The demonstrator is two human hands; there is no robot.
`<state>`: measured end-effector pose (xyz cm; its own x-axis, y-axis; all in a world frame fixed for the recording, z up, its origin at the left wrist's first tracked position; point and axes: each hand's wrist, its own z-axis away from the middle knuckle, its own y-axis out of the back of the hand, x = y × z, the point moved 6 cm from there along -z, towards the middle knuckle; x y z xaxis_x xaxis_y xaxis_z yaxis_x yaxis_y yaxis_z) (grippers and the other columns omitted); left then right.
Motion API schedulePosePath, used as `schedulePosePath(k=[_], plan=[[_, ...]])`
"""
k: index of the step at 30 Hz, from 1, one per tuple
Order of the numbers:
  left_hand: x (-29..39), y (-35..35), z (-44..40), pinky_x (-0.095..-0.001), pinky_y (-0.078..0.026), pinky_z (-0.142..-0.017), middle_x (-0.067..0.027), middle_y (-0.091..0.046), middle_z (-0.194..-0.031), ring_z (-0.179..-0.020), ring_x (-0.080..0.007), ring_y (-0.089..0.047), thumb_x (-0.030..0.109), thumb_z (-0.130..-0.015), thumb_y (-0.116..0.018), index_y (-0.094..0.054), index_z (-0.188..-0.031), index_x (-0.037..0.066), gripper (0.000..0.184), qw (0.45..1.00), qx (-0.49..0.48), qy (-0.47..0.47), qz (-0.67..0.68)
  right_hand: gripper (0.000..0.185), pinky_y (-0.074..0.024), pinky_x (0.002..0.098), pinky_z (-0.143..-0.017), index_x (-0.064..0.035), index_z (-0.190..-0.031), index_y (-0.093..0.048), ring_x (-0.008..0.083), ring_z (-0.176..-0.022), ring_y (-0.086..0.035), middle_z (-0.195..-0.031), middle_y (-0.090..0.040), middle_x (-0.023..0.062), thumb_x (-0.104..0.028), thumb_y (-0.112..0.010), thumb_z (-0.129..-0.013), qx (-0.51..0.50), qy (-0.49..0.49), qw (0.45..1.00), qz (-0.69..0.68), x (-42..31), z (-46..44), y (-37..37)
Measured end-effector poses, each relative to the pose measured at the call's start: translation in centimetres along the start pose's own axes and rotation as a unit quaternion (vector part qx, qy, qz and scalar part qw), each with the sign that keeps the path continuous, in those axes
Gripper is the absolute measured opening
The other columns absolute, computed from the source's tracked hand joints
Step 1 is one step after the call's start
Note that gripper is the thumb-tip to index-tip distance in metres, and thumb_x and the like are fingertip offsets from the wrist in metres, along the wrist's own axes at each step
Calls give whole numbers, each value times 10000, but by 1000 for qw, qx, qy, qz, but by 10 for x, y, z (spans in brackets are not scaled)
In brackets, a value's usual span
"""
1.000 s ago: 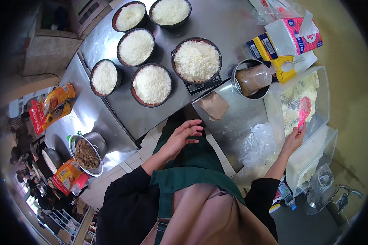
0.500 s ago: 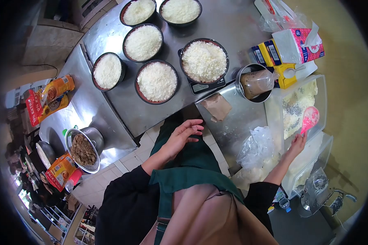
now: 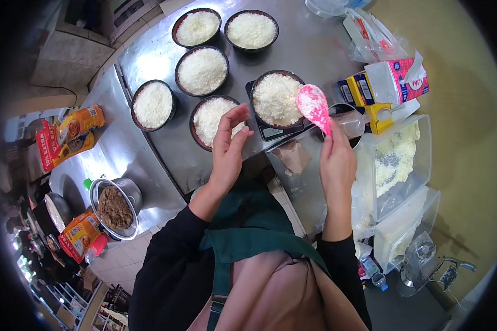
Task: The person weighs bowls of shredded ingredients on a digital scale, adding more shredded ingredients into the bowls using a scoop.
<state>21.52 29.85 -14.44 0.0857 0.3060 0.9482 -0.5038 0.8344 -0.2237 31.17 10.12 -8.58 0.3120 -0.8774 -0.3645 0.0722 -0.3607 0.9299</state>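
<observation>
pink spoon (image 3: 319, 117) is right of center in the upper half of the frame, white shreds on its head, tilted over the right edge of a heaped bowl (image 3: 275, 126); contact with the heap: can't tell. right hand (image 3: 337, 157) has thumb and fingers clamped on the handle. that bowl sits on a black scale (image 3: 274, 133), display too small to read. left hand (image 3: 230, 140) is near frame center, holding nothing, thumb and fingers apart, in front of a second filled bowl (image 3: 193, 130); can't tell if it touches. four more filled bowls up and left of that one, on the same metal table (image 3: 185, 165). brown paper bag (image 3: 294, 156) just left of the right hand. clear tub (image 3: 423, 151) with pale shreds at right, tissue box (image 3: 398, 81) and yellow boxes (image 3: 364, 85) upper right. pot (image 3: 131, 190) with brown filling lower left.
</observation>
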Motion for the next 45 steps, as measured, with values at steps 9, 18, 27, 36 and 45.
schedulePosePath(k=[9, 18, 27, 36, 45], plan=[[-4, 23, -3, -295, -429, -920, -69, -447, -1311, -1203, -167, -424, 111, -895, -446, -427, -1299, 44, 410, 999, 32, 22, -8, 393, -471, 451, -744, -104, -1250, -535, 353, -808, -613, -979, -630, 152, -145, -509, -860, -113, -33, 984, 132, -30, -15, -34], [-8, 33, -9, -295, -431, -921, -67, -446, -1312, -1201, -169, -430, 116, -900, -448, -438, -1293, 50, 398, 999, 44, 23, -14, 351, -482, 405, -716, -102, -1215, -574, 354, -801, -613, -931, -637, 196, -137, -492, -876, -83, -51, 992, -83, 8, -10, -54], [-8, 34, -11, -305, -430, -920, -62, -448, -1305, -1196, -162, -429, 130, -915, -448, -435, -1296, 56, 389, 999, 45, 29, -5, 335, -470, 336, -711, -78, -1209, -578, 247, -723, -615, -843, -645, 179, -172, -495, -898, -121, -168, 936, -285, 38, 3, -65], [-1, 36, -12, -307, -412, -927, -57, -451, -1304, -1196, -160, -428, 129, -913, -438, -434, -1299, 60, 392, 998, 53, 26, -5, 357, -372, 198, -599, -31, -1247, -557, 58, -658, -439, -728, -486, -27, -123, -496, -908, -108, -162, 921, -338, 33, 1, -65], [17, 27, -25, -333, -399, -931, -75, -455, -1322, -1192, -176, -435, 126, -907, -431, -426, -1318, 64, 416, 999, 48, -8, -8, 383, -280, 151, -508, -40, -1286, -520, 7, -602, -369, -738, -464, -59, -131, -508, -913, -60, -232, 824, -513, 59, 26, 18]])
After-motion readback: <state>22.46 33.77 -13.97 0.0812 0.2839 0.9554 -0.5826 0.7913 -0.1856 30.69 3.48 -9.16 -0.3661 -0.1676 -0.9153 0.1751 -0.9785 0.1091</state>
